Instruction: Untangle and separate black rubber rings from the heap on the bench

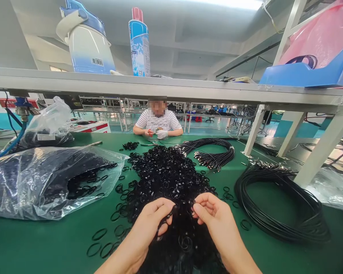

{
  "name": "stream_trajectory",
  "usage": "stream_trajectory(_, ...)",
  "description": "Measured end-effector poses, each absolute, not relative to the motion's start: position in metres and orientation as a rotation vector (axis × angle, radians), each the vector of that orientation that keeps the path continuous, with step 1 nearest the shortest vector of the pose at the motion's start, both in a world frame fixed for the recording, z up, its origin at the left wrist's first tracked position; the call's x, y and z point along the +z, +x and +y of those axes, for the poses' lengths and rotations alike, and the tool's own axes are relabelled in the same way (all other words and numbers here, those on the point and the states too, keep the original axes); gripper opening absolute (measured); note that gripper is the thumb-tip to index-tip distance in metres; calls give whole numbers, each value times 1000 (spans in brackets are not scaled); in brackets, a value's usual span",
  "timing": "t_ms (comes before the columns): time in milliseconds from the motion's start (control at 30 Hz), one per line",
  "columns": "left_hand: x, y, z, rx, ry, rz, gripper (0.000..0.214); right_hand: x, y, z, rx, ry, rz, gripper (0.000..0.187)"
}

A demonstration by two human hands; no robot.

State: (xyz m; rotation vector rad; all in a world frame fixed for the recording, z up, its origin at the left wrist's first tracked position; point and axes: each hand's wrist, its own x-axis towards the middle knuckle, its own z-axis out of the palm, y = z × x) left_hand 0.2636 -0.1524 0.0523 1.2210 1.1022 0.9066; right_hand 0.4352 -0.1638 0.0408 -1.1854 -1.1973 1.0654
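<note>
A large heap of small black rubber rings point(167, 179) lies on the green table point(45, 239) in front of me. My left hand point(153, 219) rests on the near part of the heap, fingers curled and pinching black rings. My right hand point(210, 211) is beside it, fingers also pinched on black rings from the heap. Loose rings point(100, 243) are scattered on the cloth to the left of my hands.
A clear plastic bag of rings point(45, 182) lies at left. Coiled black cables point(277, 205) lie at right, another bundle point(214, 152) farther back. Across the table sits a person in a striped shirt point(158, 123). A shelf point(160, 85) overhead holds a jug and a spray can.
</note>
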Motion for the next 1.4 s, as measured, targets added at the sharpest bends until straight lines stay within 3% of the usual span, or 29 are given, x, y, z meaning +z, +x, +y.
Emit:
stream_trajectory(200, 56, 261, -152, 901, 1278, 1172, 37, 44, 437, -165, 1129, -1148, -1218, 18)
stream_trajectory(433, 53, 270, -158, 751, 1569, 1151, 27, 42, 429, -169, 1042, -1169, -1399, 11)
stream_trajectory(733, 49, 269, -155, 739, 1518, 1182, 38, 41, 430, -168, 832, -1243, -1522, 12)
stream_trajectory(1000, 50, 270, -159, 809, 1803, 1144, 29, 43, 428, -169, 930, -1187, -1505, 14)
stream_trajectory(1133, 56, 263, -151, 887, 1732, 1308, 31, 48, 434, -167, 817, -1242, -1538, 16)
stream_trajectory(1400, 59, 262, -154, 746, 1850, 1335, 27, 46, 437, -165, 767, -1324, -1653, 18)
